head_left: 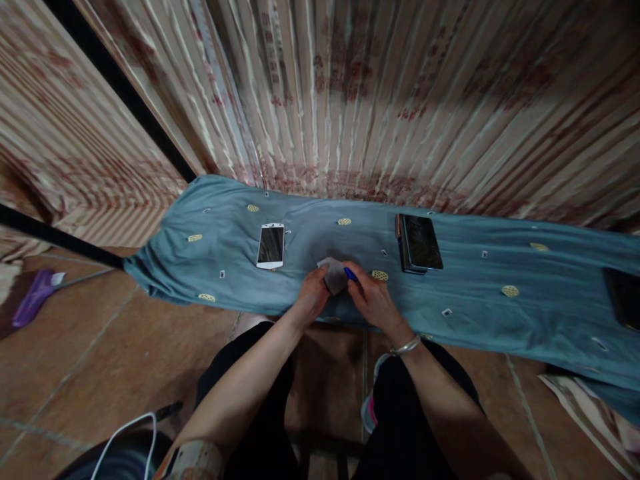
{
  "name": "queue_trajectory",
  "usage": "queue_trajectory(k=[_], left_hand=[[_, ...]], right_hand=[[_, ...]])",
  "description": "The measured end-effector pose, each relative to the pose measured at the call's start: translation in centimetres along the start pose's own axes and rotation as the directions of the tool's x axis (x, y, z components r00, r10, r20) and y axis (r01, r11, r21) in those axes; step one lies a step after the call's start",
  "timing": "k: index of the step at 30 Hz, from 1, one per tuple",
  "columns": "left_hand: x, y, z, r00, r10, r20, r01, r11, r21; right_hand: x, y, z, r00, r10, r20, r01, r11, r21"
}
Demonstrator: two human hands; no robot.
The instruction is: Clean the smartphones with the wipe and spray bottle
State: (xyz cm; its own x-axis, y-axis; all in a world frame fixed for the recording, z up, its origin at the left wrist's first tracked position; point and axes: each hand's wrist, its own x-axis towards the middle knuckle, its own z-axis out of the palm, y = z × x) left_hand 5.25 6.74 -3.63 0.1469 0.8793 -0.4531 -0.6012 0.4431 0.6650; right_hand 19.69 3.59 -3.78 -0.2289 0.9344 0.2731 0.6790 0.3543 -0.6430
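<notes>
My left hand [313, 292] is closed on the left edge of a small grey cloth [335, 276], held just above the blue-green covered bench. On the other side, my right hand [373, 295] pinches a small blue object [351, 273], of which only a short piece shows between the fingers. Whether the right fingers also touch the cloth is hard to make out. To the left of my hands lies a white phone [271, 246], dark screen up. Off to their right, a black phone [423, 241] rests on top of other flat dark devices.
The bench cover [475, 333] is a wrinkled patterned sheet. Another dark device [623, 298] lies at the far right. Striped curtains [350, 100] hang behind. Dark poles [60, 237] stand left, near a purple broom [35, 297] on the tiled floor.
</notes>
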Motion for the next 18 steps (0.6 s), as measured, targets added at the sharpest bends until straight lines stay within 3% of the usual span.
queue_trajectory(k=[11, 18], left_hand=[[-0.4, -0.3, -0.8, 1.000, 0.002, 0.029, -0.004, 0.999, 0.039], [-0.7, -0.2, -0.7, 1.000, -0.026, -0.003, 0.026, 0.999, 0.027]], right_hand=[[0.2, 0.2, 1.1, 1.000, 0.026, 0.015, -0.023, 0.983, -0.181], [0.2, 0.2, 1.3, 0.998, 0.012, 0.068, 0.002, 0.980, -0.197]])
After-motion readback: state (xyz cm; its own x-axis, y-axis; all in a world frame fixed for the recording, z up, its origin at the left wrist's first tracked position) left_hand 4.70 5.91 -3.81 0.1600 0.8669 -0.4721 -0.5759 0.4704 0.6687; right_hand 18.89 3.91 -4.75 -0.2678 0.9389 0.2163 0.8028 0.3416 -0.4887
